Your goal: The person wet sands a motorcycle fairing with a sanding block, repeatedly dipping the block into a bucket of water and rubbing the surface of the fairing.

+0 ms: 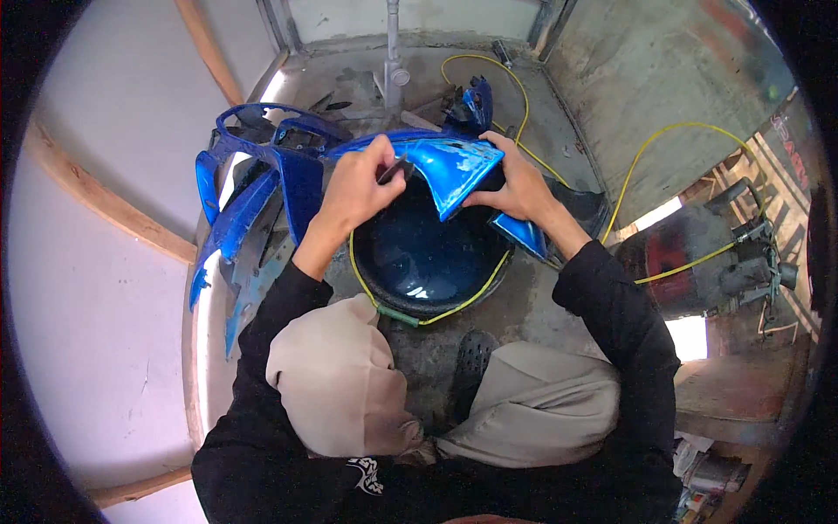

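My left hand point(362, 183) is closed on a small dark, thin piece point(394, 169), perhaps a blade or pad, at the left part of a glossy blue plastic panel point(454, 170) with pale, scuffed patches. My right hand point(519, 188) grips this panel at its right end, thumb beneath the lower edge and fingers at the top corner. The panel is held over a round black basin of dark liquid point(419, 249). Another small blue piece point(515, 230) lies below my right hand, at the basin's right side.
Blue fairing parts point(262, 157) with dark scraps lie at the left, more point(471, 105) at the back near a grey standing pipe point(393, 52). A yellow hose point(663, 127) loops to a tank compressor point(690, 262) at the right. Walls and wooden battens point(131, 210) enclose the space.
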Motion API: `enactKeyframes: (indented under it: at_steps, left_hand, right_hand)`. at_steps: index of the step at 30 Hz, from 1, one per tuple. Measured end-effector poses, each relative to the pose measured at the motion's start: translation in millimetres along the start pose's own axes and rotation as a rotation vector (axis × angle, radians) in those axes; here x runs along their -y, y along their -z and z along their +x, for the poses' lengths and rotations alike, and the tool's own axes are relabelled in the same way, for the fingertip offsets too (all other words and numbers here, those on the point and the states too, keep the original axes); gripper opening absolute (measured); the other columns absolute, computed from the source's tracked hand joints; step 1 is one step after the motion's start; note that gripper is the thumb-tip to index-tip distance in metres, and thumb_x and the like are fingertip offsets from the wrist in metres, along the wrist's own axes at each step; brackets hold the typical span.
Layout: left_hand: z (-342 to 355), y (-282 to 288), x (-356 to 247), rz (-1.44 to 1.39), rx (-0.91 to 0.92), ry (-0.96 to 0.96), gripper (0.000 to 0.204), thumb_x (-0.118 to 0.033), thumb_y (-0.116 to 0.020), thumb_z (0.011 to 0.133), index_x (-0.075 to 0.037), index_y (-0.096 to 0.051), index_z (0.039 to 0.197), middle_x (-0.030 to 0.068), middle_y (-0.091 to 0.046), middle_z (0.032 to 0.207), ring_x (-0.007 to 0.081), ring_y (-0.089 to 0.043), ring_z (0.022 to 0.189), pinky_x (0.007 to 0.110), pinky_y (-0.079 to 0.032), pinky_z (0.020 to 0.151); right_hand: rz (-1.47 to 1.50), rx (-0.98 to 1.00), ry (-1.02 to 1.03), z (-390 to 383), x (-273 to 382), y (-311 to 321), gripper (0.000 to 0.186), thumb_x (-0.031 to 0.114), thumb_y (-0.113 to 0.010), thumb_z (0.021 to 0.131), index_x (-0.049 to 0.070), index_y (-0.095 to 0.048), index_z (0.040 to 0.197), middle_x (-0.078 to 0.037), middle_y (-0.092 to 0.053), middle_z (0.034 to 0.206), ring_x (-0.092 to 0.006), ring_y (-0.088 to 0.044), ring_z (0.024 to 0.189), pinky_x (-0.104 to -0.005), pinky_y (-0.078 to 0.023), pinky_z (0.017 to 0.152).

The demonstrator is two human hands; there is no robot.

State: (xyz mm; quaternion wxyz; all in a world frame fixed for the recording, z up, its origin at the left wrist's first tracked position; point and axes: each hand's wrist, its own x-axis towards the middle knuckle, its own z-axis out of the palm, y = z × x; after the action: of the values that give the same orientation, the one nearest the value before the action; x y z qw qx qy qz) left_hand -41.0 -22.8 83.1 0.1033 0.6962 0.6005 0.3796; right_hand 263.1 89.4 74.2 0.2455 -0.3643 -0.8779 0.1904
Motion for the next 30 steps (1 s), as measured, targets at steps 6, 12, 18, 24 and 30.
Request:
enactKeyframes:
  at_steps: [6,12,18,24,30]
  left_hand:
    - [-8.5,-11.7,-5.4,0.142,0.149,-0.191,0.091,-0.008,-0.074,0.087,-0.022,-0.034,0.168,0.0224,-0.077,0.089,0.049,-0.074,0.085,0.059,-0.059,0.08]
    - [-16.9,-28.7,-19.4,0.136,0.383,-0.267,0.111,-0.004,-0.07,0.085,-0.034,-0.02,0.179,0.0281,-0.073,0.087,0.0501,-0.073,0.081,0.063,-0.056,0.076]
    - [-11.0,-20.6,14.6,0.279,0.222,-0.147,0.109,-0.006,-0.072,0.086,-0.034,-0.021,0.179,0.0285,-0.073,0.083,0.0516,-0.072,0.078,0.065,-0.057,0.076]
    - [-18.3,-45.9,-1.3,0.141,0.204,-0.19,0.11,-0.008,-0.073,0.083,-0.032,-0.023,0.178,0.0298,-0.076,0.094,0.0515,-0.074,0.086,0.064,-0.058,0.08]
    - [-11.7,-36.7,1.8,0.255,0.15,-0.006,0.113,-0.006,-0.075,0.083,-0.029,-0.02,0.178,0.0297,-0.075,0.088,0.0518,-0.074,0.084,0.064,-0.058,0.077]
  right_hand:
    - [0.0,-0.015,0.025,2.7,-2.5,-4.0,0.122,0.062,-0.1,0.067,0.014,-0.043,0.163,-0.019,-0.057,0.155,-0.0439,-0.062,0.14,-0.0517,-0.05,0.116]
    - [0.009,-0.02,0.038,2.5,-3.8,-2.1,0.123,0.063,-0.1,0.066,0.013,-0.043,0.163,-0.019,-0.057,0.155,-0.0438,-0.061,0.14,-0.051,-0.05,0.117]
    - [-0.004,-0.014,0.039,3.5,0.0,-3.6,0.123,0.063,-0.1,0.067,0.012,-0.042,0.164,-0.02,-0.056,0.156,-0.0437,-0.061,0.141,-0.0508,-0.05,0.117]
    - [0.003,-0.02,0.038,2.1,-8.2,-4.6,0.124,0.062,-0.101,0.067,0.012,-0.043,0.164,-0.02,-0.056,0.157,-0.0431,-0.059,0.143,-0.0498,-0.049,0.119]
    - [0.011,-0.009,0.027,2.7,2.4,0.3,0.125,0.06,-0.102,0.067,0.009,-0.043,0.164,-0.021,-0.055,0.159,-0.0423,-0.058,0.145,-0.0487,-0.048,0.12]
